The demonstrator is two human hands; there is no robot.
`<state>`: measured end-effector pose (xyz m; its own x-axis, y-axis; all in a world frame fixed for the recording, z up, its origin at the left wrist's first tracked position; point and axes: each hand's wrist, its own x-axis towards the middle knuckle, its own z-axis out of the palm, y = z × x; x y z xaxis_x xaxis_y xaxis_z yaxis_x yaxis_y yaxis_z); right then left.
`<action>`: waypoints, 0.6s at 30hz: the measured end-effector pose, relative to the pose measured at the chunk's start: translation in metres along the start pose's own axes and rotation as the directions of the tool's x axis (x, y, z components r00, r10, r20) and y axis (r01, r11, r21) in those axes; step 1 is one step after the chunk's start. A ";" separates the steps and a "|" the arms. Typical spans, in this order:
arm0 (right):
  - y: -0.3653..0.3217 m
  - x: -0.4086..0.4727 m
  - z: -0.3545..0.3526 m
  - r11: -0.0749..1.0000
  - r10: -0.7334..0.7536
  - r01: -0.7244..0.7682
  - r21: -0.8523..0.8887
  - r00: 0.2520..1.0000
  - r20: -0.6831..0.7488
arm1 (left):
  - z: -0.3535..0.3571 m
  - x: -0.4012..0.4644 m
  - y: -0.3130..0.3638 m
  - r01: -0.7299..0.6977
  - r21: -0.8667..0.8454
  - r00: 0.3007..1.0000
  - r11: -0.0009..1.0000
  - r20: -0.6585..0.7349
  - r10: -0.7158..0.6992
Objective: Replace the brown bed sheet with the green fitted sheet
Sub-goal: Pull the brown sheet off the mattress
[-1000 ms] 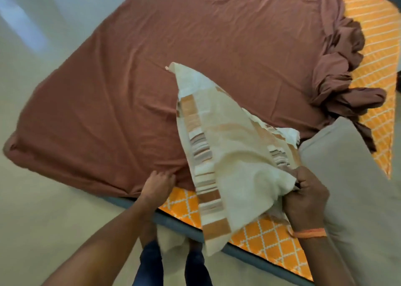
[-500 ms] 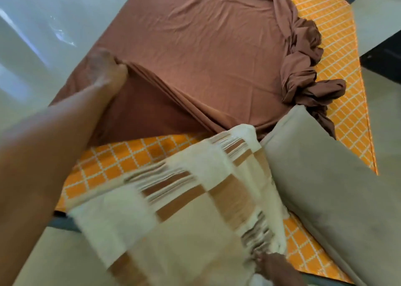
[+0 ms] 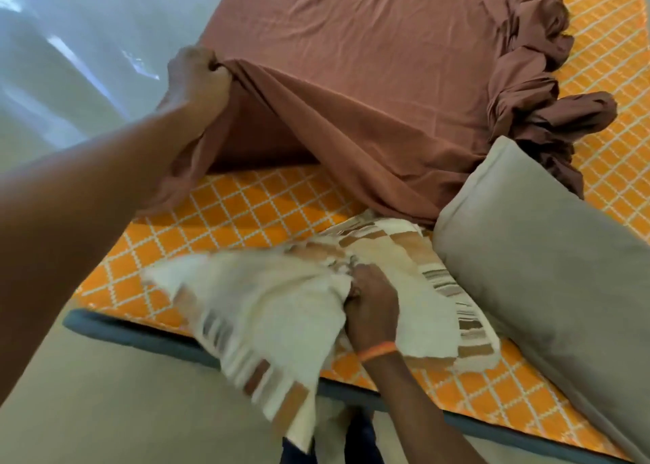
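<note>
Head view: over at the bed's left edge, left hand (image 3: 197, 80) now bunching the brown bed sheet (image 3: 369, 76) in a tight grip, near corner peeled up and back since a second ago, orange mattress (image 3: 225, 217) laid bare. Centre, right hand (image 3: 371, 301) clutching the striped cloth (image 3: 267, 308), dropped low. Far right, grey pillow (image 3: 548, 252). Stripping well underway; green sheet nowhere visible.
</note>
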<state>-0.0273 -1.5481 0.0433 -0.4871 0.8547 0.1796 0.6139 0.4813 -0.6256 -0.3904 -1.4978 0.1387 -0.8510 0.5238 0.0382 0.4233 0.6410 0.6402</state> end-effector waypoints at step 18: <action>0.056 0.060 -0.001 0.931 0.299 -0.206 -0.300 0.903 0.309 | -0.071 -0.108 0.012 0.037 -0.286 0.869 0.957 0.482 0.110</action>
<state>-0.0216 -1.4694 0.0193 -0.4482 0.8553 -0.2599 0.8585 0.3308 -0.3920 -0.3162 -1.5867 0.1967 -0.5434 0.7964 -0.2655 0.2850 0.4725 0.8340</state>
